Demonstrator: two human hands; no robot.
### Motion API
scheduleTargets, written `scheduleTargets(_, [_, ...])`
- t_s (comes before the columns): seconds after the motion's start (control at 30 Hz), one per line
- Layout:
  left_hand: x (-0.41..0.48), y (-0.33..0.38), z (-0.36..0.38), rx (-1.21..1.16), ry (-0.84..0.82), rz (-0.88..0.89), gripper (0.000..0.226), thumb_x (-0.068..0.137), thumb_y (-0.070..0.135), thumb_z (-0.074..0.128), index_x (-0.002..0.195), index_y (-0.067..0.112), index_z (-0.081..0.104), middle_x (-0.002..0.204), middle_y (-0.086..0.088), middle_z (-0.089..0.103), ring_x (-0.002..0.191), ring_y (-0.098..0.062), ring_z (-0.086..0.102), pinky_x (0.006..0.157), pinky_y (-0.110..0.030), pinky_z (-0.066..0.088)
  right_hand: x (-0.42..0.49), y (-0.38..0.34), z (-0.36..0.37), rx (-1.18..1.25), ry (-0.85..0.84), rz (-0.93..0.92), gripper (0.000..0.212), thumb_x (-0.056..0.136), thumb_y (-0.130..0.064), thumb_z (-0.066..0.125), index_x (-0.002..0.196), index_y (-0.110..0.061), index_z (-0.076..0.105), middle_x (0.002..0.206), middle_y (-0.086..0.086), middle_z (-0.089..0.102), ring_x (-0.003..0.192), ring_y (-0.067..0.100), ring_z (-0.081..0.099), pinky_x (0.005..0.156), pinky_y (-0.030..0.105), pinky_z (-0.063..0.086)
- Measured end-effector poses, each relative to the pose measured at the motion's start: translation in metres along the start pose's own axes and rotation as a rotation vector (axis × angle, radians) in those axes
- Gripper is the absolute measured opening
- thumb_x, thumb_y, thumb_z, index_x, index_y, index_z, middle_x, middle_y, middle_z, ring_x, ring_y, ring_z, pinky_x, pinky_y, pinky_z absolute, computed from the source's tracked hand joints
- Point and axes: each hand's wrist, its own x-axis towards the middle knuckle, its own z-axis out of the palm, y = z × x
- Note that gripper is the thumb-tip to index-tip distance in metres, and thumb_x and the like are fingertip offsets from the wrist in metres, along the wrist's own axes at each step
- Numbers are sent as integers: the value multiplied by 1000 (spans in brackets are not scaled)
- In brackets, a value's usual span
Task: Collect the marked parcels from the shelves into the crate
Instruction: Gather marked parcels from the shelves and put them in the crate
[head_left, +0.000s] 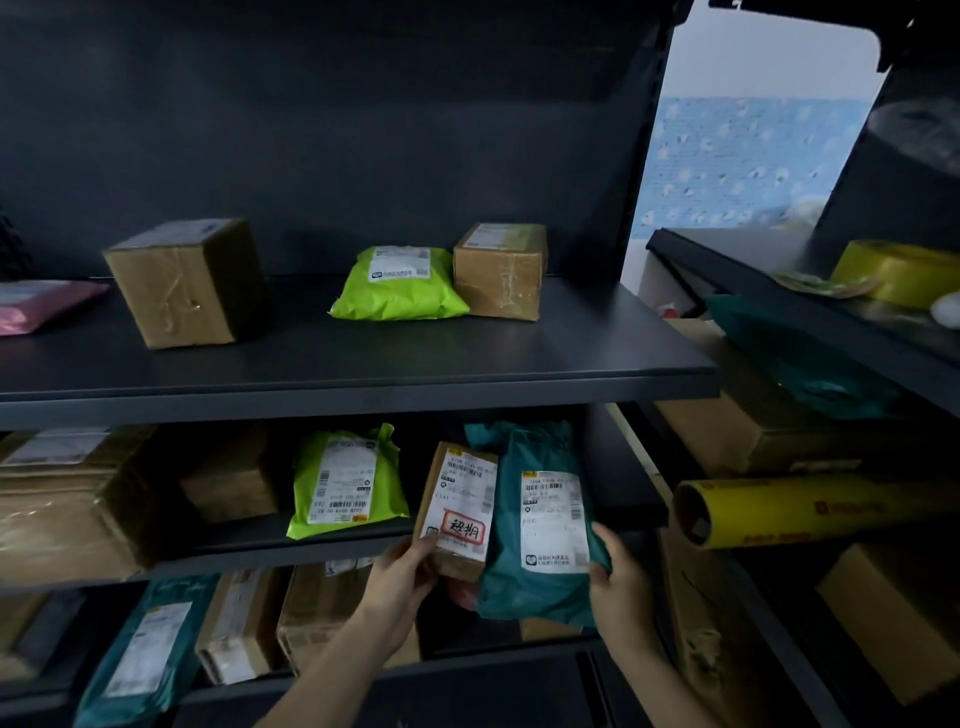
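Note:
My left hand (402, 577) grips the lower edge of a small cardboard parcel (457, 506) whose white label carries a red hand-drawn mark. It is tilted up at the front of the middle shelf (249, 551). Right beside it, my right hand (615, 574) holds a teal poly-bag parcel (540, 519) with a white label, thumb on its right edge. A lime-green bag (345, 480) lies to the left on the same shelf. No crate is in view.
The top shelf (363, 384) carries two cardboard boxes (187, 280) (500, 270), a lime-green bag (397, 283) and a pink bag (36, 304). More boxes and a teal bag (140, 654) fill the bottom shelf. A yellow film roll (810, 512) and cartons sit on the neighbouring rack at right.

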Motion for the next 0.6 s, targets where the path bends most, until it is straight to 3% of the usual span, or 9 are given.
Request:
scheduleTargets(0.1, [3, 3, 0, 44, -31, 25, 38, 86, 10, 63, 122, 3, 56, 111, -19, 68, 105, -32, 63, 95, -44, 48, 5, -1, 1, 0, 2, 2, 47, 88, 2, 49, 131, -17, 53, 128, 13, 59, 116, 32, 54, 94, 39, 46])
scheduleTargets(0.27, [9, 4, 7, 159, -14, 63, 43, 84, 13, 66, 125, 5, 55, 108, -17, 69, 101, -32, 66, 100, -48, 47, 18, -1, 6, 17, 8, -9, 45, 89, 7, 47, 129, -10, 55, 126, 14, 59, 116, 29, 54, 87, 26, 40])
scheduleTargets(0.47, [20, 6, 19, 113, -10, 41, 33, 82, 8, 66, 114, 1, 61, 102, -19, 70, 97, -34, 66, 91, -42, 50, 42, -2, 6, -23, 47, -53, 46, 84, 14, 47, 124, -6, 59, 126, 16, 60, 117, 31, 55, 94, 31, 41])
scheduleTargets(0.6, [18, 5, 24, 55, 5, 36, 29, 84, 2, 62, 112, -2, 60, 105, -24, 68, 98, -36, 64, 91, -42, 48, 53, 5, 5, -87, 20, -35, 45, 86, 10, 48, 126, -7, 58, 123, 17, 61, 114, 33, 56, 90, 30, 43])
